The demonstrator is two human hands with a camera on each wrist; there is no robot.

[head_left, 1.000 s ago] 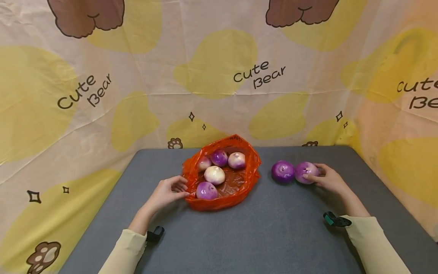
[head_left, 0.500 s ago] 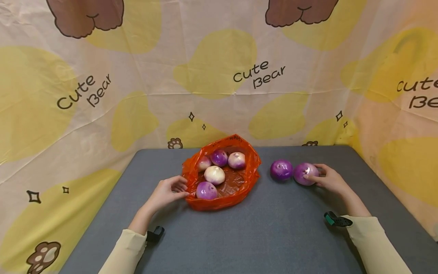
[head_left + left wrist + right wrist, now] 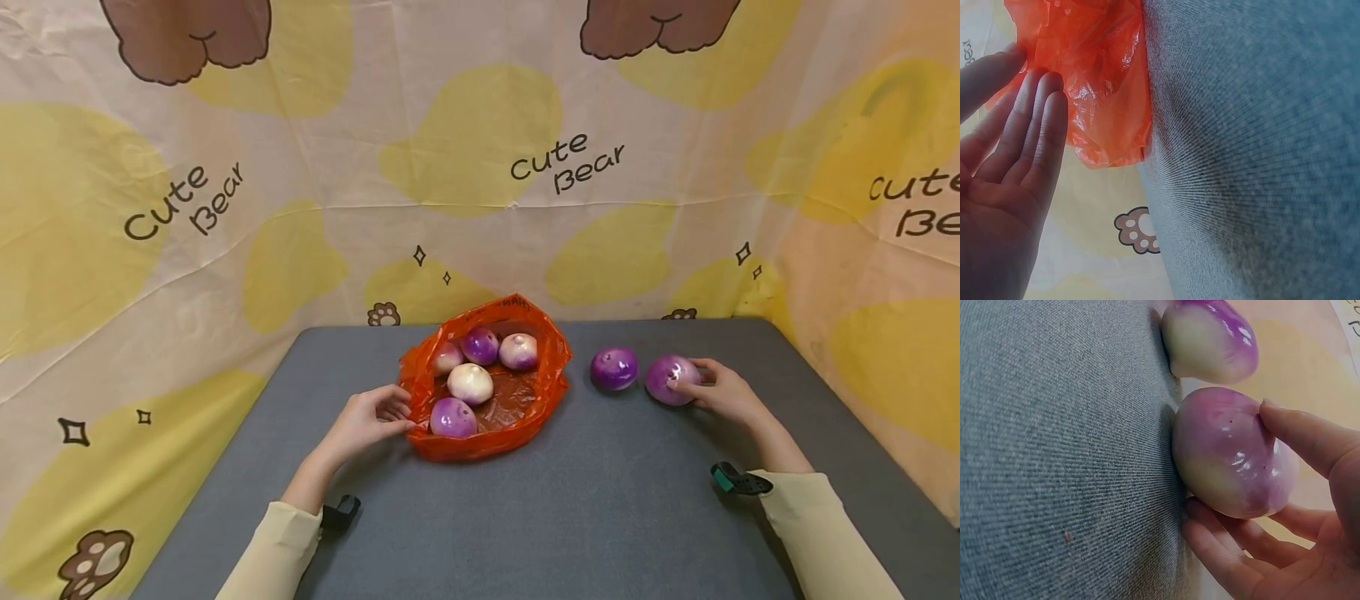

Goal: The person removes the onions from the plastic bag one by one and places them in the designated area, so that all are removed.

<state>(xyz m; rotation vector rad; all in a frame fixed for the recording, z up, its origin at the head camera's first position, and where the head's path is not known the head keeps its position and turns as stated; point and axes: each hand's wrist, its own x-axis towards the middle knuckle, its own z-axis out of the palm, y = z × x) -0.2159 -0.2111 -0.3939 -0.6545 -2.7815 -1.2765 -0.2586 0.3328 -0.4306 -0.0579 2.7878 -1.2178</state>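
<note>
My right hand [image 3: 723,392] holds a purple-and-white turnip [image 3: 670,379], thumb on the near side and fingers curled round behind. In the right wrist view the same turnip [image 3: 1232,453] sits low against the grey tabletop. A darker purple turnip [image 3: 614,369] stands just left of it, a small gap between them. At the table's left-centre, an orange plastic bag [image 3: 480,448] lies with its mouth spread, several turnips inside, among them a nearly white one [image 3: 470,384]. Close against the bag's left rim is my left hand [image 3: 367,422]. The left wrist view shows its fingers [image 3: 1050,125] fairly straight beside the plastic.
A grey table [image 3: 570,525] carries everything. Behind it hangs a yellow-and-cream printed cloth [image 3: 465,150], its lower edge meeting the table's back edge close behind the bag. Dark straps [image 3: 738,481] sit at both wrists, under pale sleeves.
The darker turnip has shifted slightly left and back, and a gap has opened between it and the held turnip, which it touched before. The left hand and bag stay still.
</note>
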